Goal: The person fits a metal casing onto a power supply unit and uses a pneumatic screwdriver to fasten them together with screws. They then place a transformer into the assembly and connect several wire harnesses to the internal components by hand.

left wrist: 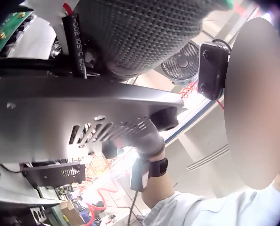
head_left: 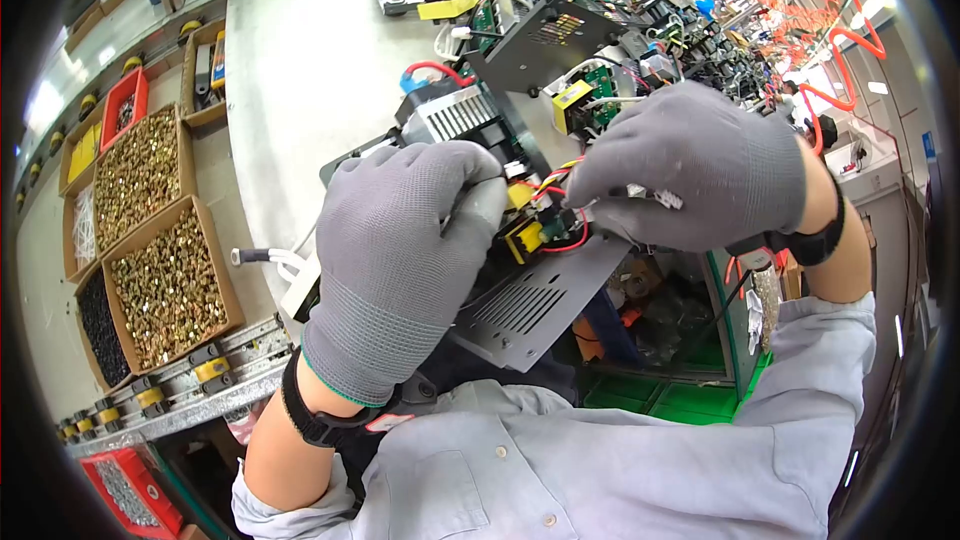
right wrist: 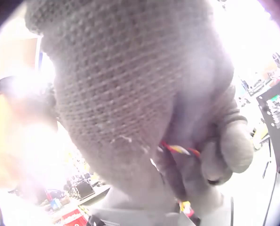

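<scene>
Both hands wear grey knit gloves over an electronic unit with a black slotted metal panel (head_left: 520, 310). The left hand (head_left: 400, 240) is at the unit's left side, thumb and index finger meeting near a white connector; what lies between them is hidden. Thin red, yellow and white wires (head_left: 560, 178) run to the right hand (head_left: 700, 170), whose curled fingers pinch them. In the right wrist view the twisted wires (right wrist: 180, 149) pass between the right hand's (right wrist: 126, 89) fingers. The left wrist view shows the slotted panel (left wrist: 46, 117) below the left glove (left wrist: 144, 33).
Cardboard trays of brass-coloured screws (head_left: 168, 285) and a red bin (head_left: 124, 105) stand at the left. More opened units with boards and cables (head_left: 600, 35) line the bench beyond. A white cable with metal terminals (head_left: 262, 255) lies left of the unit; a green crate (head_left: 660, 398) stands below.
</scene>
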A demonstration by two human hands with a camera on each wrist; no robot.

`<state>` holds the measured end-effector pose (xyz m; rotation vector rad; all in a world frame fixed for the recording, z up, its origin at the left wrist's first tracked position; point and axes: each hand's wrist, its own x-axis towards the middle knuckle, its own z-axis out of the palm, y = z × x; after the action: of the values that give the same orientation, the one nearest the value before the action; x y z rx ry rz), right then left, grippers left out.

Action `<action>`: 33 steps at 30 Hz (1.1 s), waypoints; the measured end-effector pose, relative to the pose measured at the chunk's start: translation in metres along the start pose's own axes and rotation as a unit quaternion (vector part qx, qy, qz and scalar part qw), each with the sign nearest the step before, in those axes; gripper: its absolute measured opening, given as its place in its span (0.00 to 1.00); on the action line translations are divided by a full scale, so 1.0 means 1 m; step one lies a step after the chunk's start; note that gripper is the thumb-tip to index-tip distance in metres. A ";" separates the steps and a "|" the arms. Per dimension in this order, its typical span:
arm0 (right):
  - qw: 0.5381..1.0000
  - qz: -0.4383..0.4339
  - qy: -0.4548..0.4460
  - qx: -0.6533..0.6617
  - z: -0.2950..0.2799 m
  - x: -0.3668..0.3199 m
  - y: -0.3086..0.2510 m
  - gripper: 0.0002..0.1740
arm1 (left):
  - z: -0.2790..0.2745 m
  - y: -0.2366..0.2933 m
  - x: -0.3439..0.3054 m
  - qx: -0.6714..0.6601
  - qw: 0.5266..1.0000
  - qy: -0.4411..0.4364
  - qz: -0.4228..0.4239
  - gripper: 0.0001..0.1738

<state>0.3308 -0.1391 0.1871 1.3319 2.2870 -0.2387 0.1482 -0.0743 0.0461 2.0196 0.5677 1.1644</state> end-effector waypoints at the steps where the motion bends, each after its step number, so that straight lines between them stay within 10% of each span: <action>1: 0.992 0.046 0.042 0.106 0.004 -0.002 0.001 0.08 | 0.000 0.001 0.003 -0.002 0.999 -0.031 -0.032 0.03; 6: 0.907 0.108 0.262 0.311 0.058 -0.001 -0.003 0.10 | 0.001 0.007 0.014 0.096 0.990 -0.107 0.012 0.04; 15: 0.834 0.051 0.366 0.411 0.094 0.003 -0.008 0.12 | 0.006 0.018 0.017 0.104 0.977 -0.157 -0.098 0.06; 17: 0.749 0.067 0.399 0.526 0.107 0.006 -0.012 0.19 | 0.009 0.017 0.013 0.069 0.984 -0.127 -0.107 0.06; 20: 0.765 0.125 0.388 0.499 0.092 0.002 -0.017 0.20 | 0.008 0.018 0.013 0.164 0.982 -0.095 0.002 0.06; 22: 0.760 0.131 0.392 0.501 0.084 0.005 -0.017 0.17 | 0.001 0.027 0.018 -0.114 0.944 -0.148 -0.270 0.07; 30: 0.837 0.074 0.361 0.404 0.077 0.005 -0.006 0.11 | 0.001 0.028 0.011 -0.186 0.931 -0.145 -0.280 0.09; 33: 0.839 0.078 0.339 0.418 0.078 0.004 -0.005 0.10 | 0.007 0.020 0.003 0.062 0.996 -0.065 0.017 0.06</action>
<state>0.3492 -0.1678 0.1170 2.3270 2.7335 -0.9224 0.1558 -0.0878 0.0613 2.1996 0.5535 1.0311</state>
